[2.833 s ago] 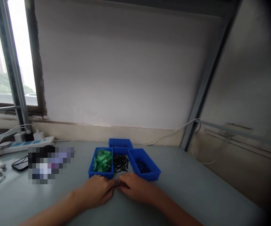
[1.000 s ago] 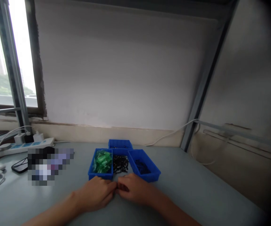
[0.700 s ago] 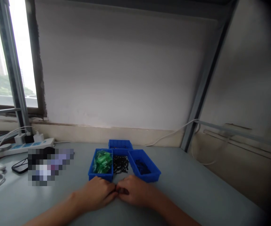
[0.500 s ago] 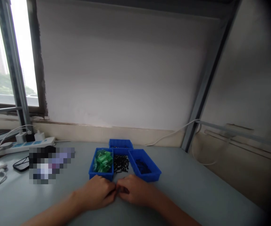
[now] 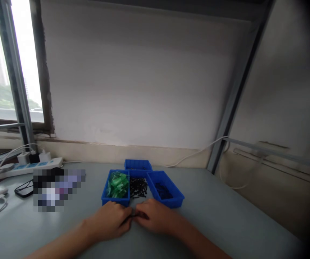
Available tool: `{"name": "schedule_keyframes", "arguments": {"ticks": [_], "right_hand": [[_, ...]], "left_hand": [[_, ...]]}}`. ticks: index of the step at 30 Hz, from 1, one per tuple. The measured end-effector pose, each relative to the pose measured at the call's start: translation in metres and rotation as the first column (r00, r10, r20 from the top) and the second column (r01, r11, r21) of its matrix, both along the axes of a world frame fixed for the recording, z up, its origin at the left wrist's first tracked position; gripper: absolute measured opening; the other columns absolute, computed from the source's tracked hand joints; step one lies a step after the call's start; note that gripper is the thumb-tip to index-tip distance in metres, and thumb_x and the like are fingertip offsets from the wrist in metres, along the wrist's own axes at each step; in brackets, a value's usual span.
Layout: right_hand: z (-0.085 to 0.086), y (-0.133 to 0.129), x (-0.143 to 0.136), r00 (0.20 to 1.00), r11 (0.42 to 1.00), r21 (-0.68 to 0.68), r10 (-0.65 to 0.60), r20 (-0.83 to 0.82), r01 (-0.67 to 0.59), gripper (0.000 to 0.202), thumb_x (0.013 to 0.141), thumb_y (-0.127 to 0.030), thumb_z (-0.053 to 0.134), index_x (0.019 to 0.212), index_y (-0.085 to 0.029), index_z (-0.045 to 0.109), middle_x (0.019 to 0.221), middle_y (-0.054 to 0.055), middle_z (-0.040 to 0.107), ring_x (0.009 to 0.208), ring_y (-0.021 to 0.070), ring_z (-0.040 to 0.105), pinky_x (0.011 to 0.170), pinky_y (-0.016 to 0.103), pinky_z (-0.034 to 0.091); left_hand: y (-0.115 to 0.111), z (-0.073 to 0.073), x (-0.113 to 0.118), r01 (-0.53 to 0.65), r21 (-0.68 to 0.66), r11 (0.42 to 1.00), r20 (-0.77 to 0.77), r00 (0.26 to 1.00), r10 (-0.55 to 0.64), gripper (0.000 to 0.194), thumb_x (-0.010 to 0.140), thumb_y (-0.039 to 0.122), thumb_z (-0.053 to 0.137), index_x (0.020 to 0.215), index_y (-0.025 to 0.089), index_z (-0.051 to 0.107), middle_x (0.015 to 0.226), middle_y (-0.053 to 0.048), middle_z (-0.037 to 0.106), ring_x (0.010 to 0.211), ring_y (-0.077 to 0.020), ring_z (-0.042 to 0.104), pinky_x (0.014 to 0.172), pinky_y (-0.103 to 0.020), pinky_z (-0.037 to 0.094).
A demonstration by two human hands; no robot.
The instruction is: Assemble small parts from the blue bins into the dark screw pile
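Note:
My left hand [image 5: 113, 220] and my right hand [image 5: 155, 217] are both closed, fingertips facing each other low over the table. A thin dark part [image 5: 133, 216] bridges the small gap between them, pinched from both sides. Its kind is too small to tell. Just beyond my hands lies a loose pile of black screw-like pieces [image 5: 138, 187]. To the left of the pile, a blue bin [image 5: 104, 192] holds green plastic packets [image 5: 118, 184]. On the right, an angled blue bin [image 5: 175, 190] contains dark small pieces [image 5: 163, 190].
Behind the pile stands another blue bin [image 5: 138, 163] with small parts inside. A white power strip [image 5: 31, 167] with plugs and cables lies at the left, near eyeglasses [image 5: 24, 189] and a blurred-out patch. A white cable [image 5: 195, 154] runs along the wall to a metal post [image 5: 229, 97].
My right hand has shifted slightly up and right, and the fingertips are a little farther apart. The thin dark part now shows between them. The bins have not moved.

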State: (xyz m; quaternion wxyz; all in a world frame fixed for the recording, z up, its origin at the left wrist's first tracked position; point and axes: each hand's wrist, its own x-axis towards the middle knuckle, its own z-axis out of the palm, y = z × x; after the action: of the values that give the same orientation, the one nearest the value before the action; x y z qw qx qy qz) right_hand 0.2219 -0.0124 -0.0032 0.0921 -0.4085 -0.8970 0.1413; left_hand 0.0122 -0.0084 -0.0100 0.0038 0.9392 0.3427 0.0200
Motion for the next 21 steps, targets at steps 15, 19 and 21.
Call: {"name": "schedule_keyframes", "arguments": {"ticks": [15,19,21], "right_hand": [[0.0018,-0.0011,0.0000,0.999,0.999,-0.005,0.038,-0.031,-0.038,0.007,0.085,-0.021,0.063,0.084,-0.016,0.067,0.076,0.002,0.068,0.069,0.0154,0.057,0.062,0.025,0.035],[0.0019,-0.0010,-0.0008,1.000,0.999,-0.031,0.011,0.014,-0.011,0.010,0.088,-0.022,0.062,0.086,-0.016,0.069,0.083,0.005,0.072,0.074,0.0176,0.061,0.064,0.026,0.037],[0.0013,-0.0006,-0.0015,1.000,1.000,-0.028,0.013,0.027,-0.012,0.011,0.089,-0.021,0.061,0.090,-0.015,0.070,0.088,0.007,0.073,0.079,0.0194,0.064,0.067,0.027,0.040]], "left_hand": [[-0.0001,-0.0021,-0.0020,0.002,0.001,1.000,0.002,1.000,-0.002,0.013,0.097,0.025,0.050,0.098,0.019,0.062,0.091,-0.006,0.075,0.080,-0.0252,0.073,0.066,-0.030,0.055],[0.0013,-0.0023,-0.0024,0.019,0.014,1.000,0.024,1.000,-0.019,0.014,0.098,0.027,0.050,0.101,0.020,0.061,0.090,-0.006,0.074,0.080,-0.0255,0.073,0.066,-0.031,0.054],[0.0005,-0.0016,-0.0024,0.039,0.018,0.999,0.035,0.999,-0.040,0.014,0.099,0.027,0.049,0.102,0.020,0.061,0.091,-0.005,0.075,0.080,-0.0252,0.073,0.066,-0.030,0.053]]}}
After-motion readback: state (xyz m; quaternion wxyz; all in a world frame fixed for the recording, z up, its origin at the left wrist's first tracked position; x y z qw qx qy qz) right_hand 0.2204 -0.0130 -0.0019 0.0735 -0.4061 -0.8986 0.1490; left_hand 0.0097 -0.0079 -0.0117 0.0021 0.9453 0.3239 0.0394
